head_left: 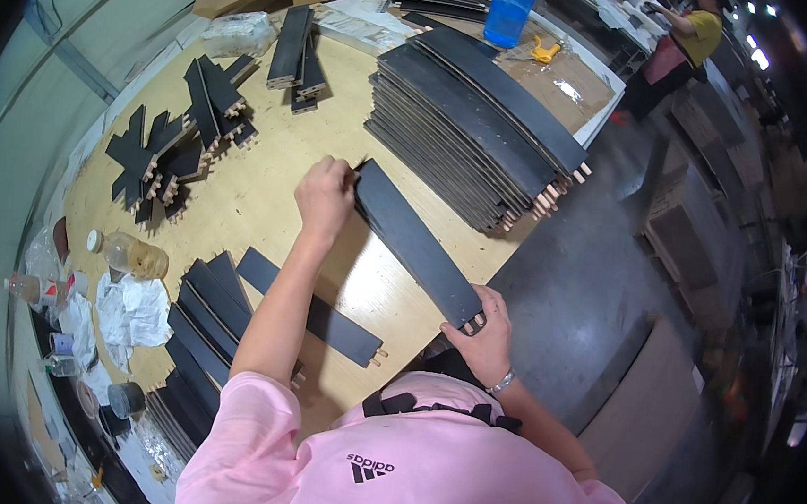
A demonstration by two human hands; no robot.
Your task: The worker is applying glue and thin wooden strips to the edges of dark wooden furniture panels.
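Note:
A long black wooden slat [414,243] is held at a slant over the table, between my two hands. My left hand [325,198] has its fingers curled closed at the slat's far end; its fingertips are partly hidden. Around the near end, my right hand [489,336] is wrapped, beside light wooden dowels that stick out there. Another black slat [345,331] with dowels lies on the table below my left forearm. To the right of my left hand rises a tall stack of black slats [461,124], dowel ends facing the near right.
Loose short black pieces [160,152] lie in a heap at the left of the pale table [265,199]. More slats [210,303] fan out near my left arm. A bottle [128,255], a blue bottle [511,12] and yellow clippers [544,50] stand or lie around. A co-worker [685,42] is at far right.

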